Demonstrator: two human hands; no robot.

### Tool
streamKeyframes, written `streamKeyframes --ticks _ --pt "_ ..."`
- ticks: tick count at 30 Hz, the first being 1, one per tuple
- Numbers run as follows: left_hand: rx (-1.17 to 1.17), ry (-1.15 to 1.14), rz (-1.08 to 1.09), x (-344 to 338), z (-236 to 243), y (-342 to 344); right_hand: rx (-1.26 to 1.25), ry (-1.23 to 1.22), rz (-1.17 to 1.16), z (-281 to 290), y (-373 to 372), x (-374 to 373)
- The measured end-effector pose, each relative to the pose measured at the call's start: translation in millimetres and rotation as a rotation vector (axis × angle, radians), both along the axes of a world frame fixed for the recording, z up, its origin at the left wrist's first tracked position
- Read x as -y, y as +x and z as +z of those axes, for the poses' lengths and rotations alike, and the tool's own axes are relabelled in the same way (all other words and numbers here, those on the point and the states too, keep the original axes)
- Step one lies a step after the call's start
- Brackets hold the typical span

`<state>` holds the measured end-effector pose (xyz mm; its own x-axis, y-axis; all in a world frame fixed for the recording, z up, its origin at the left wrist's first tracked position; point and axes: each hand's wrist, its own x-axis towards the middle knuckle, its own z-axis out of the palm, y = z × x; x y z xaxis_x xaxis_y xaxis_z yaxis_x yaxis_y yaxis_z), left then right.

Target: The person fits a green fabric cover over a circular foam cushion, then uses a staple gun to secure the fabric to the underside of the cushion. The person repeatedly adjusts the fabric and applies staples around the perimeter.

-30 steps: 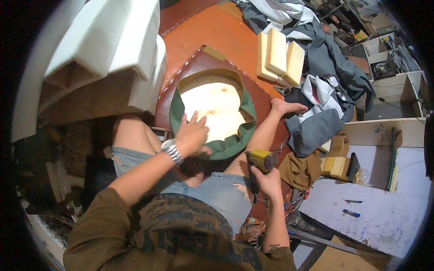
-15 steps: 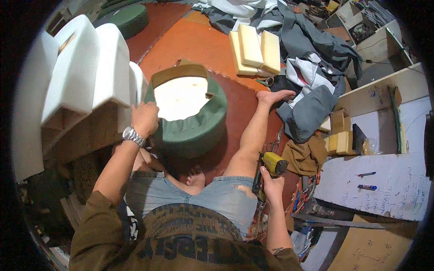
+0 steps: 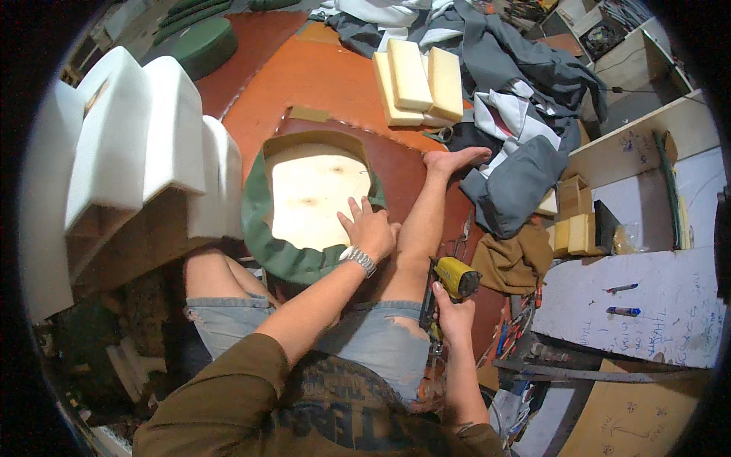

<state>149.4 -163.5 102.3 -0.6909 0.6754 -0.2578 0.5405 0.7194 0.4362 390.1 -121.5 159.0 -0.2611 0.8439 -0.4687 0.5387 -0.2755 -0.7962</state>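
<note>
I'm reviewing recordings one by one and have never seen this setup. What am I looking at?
There is no robot: a person sits and works bare-handed. The view is from a wide fisheye camera on the person's head, looking down, so straight edges bend. The left hand is at the right edge of a pale wooden board set inside a green cover. The right hand holds a yellow and black tool. On the orange surface ahead lie pale yellow blocks, with grey and white cloth beside them.
</note>
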Motion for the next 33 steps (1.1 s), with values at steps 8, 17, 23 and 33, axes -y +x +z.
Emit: streamKeyframes --ticks 8,17,23,33 --pt "0.240 0.131 -0.405 59 -24 25 -0.075 -0.070 -0.007 8 0 -8" --pt "-0.029 0.139 -0.365 102 -18 -47 0.044 0.121 0.438 19 -20 -9" --pt "-0.005 0.080 -0.428 108 -6 -56 0.218 0.073 0.586 27 -50 1" --pt "-0.117 0.085 -0.512 99 -20 -83 0.142 -0.423 0.732 59 -75 -6"
